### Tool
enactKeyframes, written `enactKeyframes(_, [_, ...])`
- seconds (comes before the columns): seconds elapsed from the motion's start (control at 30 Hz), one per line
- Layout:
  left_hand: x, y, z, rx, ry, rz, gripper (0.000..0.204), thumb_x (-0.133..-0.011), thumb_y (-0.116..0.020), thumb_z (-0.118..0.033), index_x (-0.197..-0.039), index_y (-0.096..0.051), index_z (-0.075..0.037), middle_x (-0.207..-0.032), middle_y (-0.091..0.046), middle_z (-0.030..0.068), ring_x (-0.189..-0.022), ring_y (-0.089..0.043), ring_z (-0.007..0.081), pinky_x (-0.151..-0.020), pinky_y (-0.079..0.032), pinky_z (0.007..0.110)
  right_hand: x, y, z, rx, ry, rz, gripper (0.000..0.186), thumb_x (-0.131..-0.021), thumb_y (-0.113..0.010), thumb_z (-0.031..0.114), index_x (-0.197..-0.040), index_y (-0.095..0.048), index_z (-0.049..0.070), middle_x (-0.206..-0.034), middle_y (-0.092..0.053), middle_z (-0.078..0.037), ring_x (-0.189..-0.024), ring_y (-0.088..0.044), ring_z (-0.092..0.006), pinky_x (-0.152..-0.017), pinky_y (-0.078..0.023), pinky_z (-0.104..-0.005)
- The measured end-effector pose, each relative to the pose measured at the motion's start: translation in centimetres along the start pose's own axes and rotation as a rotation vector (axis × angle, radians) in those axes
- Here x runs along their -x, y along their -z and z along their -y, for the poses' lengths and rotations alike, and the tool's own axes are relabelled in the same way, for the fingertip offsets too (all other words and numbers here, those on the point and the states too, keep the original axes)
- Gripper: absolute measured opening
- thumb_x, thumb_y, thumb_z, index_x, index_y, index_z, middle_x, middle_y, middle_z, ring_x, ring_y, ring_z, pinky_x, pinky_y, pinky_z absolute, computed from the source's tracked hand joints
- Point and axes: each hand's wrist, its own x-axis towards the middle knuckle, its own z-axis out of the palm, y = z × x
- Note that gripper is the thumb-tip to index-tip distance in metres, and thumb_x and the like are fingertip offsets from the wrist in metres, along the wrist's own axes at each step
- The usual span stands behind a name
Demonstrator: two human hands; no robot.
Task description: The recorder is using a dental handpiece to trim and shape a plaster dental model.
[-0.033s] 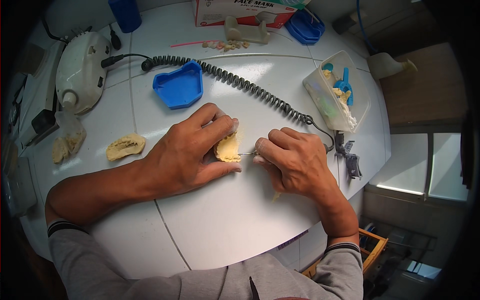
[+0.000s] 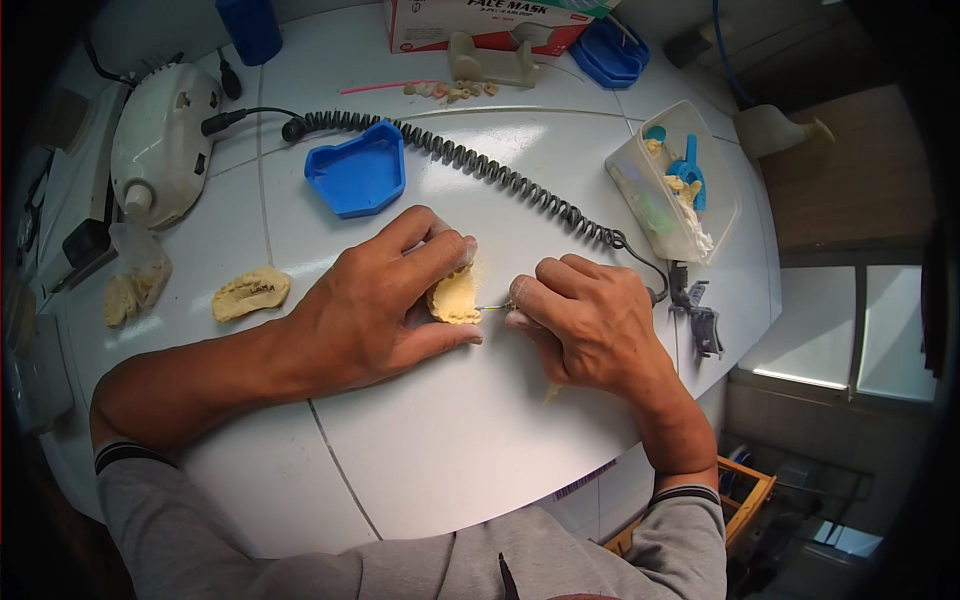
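My left hand (image 2: 385,290) grips a small yellow plaster dental cast (image 2: 455,300) between its fingers and thumb, above the white table. In my right hand (image 2: 590,320) is a rotary handpiece, its body mostly hidden by the fingers. From it a thin metal bur (image 2: 492,308) points left, its tip at the cast's right edge; whether it touches I cannot tell. Pale yellow dust lies just beyond the cast. Another yellow dental cast (image 2: 251,294), with handwriting on it, rests left of my left forearm.
A coiled black cord (image 2: 470,165) crosses the table from a white control unit (image 2: 165,145) toward my right hand. Beyond my hands sits a blue mould tray (image 2: 358,170). At right stand a clear plastic tub (image 2: 640,205) with blue scoops and a grey hinged piece (image 2: 705,330).
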Motion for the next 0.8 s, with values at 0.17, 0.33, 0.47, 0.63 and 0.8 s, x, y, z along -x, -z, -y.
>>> enactKeyframes(0.17, [-0.1,-0.3,0.5,-0.060,-0.115,-0.065,0.068,-0.086,-0.096,-0.029,-0.133,-0.063,0.007,-0.118,-0.059,0.0151,-0.086,-0.065,0.0181,-0.067,-0.059,0.031,-0.1,0.2,0.0,0.005,0.002,0.026,0.020,-0.096,-0.079,0.033,-0.099,-0.070,0.016,-0.081,-0.064,0.000,-0.072,-0.068,-0.0190,-0.052,-0.050,-0.0361])
enactKeyframes(0.33, [0.0,0.3,-0.1,-0.007,0.029,0.031,0.069,-0.085,-0.095,-0.025,-0.136,-0.061,0.007,-0.122,-0.059,0.0194,-0.102,-0.072,0.0343,-0.088,-0.064,0.043,-0.2,0.2,-0.1,-0.007,0.005,0.025,0.020,-0.096,-0.079,0.032,-0.099,-0.069,0.015,-0.081,-0.064,0.000,-0.072,-0.068,-0.0196,-0.052,-0.050,-0.0364])
enactKeyframes(0.47, [-0.2,0.3,-0.2,-0.072,-0.029,0.017,0.068,-0.085,-0.094,-0.023,-0.136,-0.059,0.005,-0.123,-0.058,0.0195,-0.103,-0.071,0.0344,-0.088,-0.064,0.044,0.0,-0.1,-0.3,-0.012,-0.031,-0.048,0.021,-0.099,-0.076,0.030,-0.101,-0.067,0.011,-0.079,-0.063,-0.003,-0.069,-0.068,-0.0228,-0.053,-0.050,-0.0386])
enactKeyframes(0.63, [-0.3,0.2,-0.1,-0.028,-0.107,0.014,0.063,-0.087,-0.091,-0.017,-0.136,-0.054,0.001,-0.125,-0.056,0.0190,-0.106,-0.070,0.0355,-0.090,-0.064,0.045,-0.4,-0.8,-0.6,-0.003,-0.152,-0.132,0.021,-0.102,-0.072,0.028,-0.098,-0.064,0.009,-0.075,-0.063,-0.007,-0.067,-0.067,-0.0277,-0.053,-0.049,-0.0425])
enactKeyframes(0.8, [-0.6,-0.5,0.4,-0.050,-0.183,-0.027,0.064,-0.088,-0.091,-0.016,-0.138,-0.054,-0.003,-0.128,-0.055,0.0176,-0.106,-0.069,0.0322,-0.086,-0.064,0.042,-0.1,-1.2,-1.4,0.025,-0.195,-0.228,0.021,-0.104,-0.069,0.027,-0.097,-0.062,0.008,-0.077,-0.065,-0.008,-0.069,-0.068,-0.0316,-0.058,-0.050,-0.0462])
